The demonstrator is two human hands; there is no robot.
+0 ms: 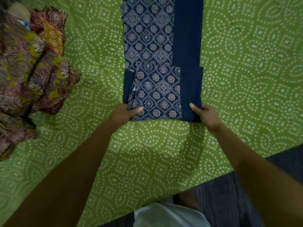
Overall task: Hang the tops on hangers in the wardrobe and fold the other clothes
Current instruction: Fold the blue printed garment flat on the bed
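Your left hand (126, 113) and right hand (207, 117) are apart, each pinching a near corner of the navy garment (162, 63), thumbs on top and fingers tucked under the edge. The garment lies flat on the green bedspread (246, 63), running straight away from your hands in a long narrow strip, its sides already turned in.

The step in hand looks like the lengthwise fold: carrying the near end up and over to the far end. To do it well, lift both corners together and keep them level, so the near edge stays straight and the turned-in sides do not slide open. Carry the edge forward low over the cloth, not high, and lay it square on the far edge before you let go. The printed flap between your hands sits loose on top; keep your left thumb on it.

The heap of patterned clothes (32, 71) to the left of your left hand is well clear of the fold.
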